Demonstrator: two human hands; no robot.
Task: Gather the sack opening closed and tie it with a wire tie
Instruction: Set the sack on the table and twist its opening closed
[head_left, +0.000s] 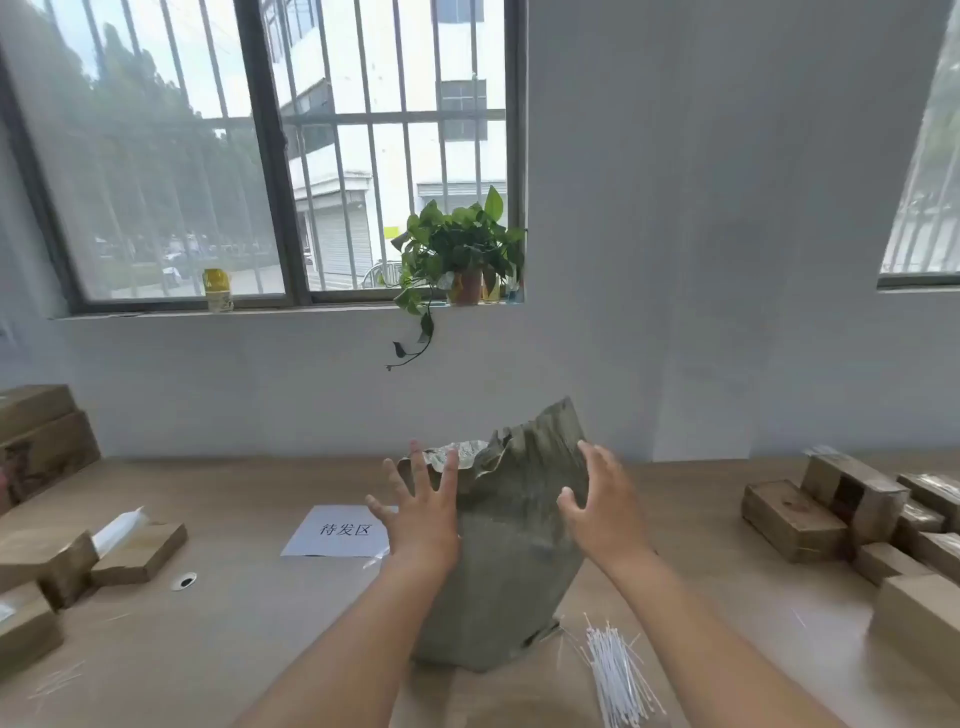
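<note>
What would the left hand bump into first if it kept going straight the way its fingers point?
Probably the sack. The left hand is open, fingers spread and aimed up and forward at the sack's crumpled open top, where a shiny lining shows. Depth is hard to judge, so it may already be brushing the rim.

Place: a small packing or dispatch room, plainly furnished; not a home kitchen or a shop floor
Table: a long wooden top set against a bare grey wall; wrapped brown boxes heaped at the right end; more boxes stacked at the left
Paper sign: a white sheet lying flat, printed with three Chinese characters
Supplies: a bundle of white wire ties near the front edge; a grey-green sack standing upright
Window: barred, a potted plant on the sill; buildings and trees outside
</note>
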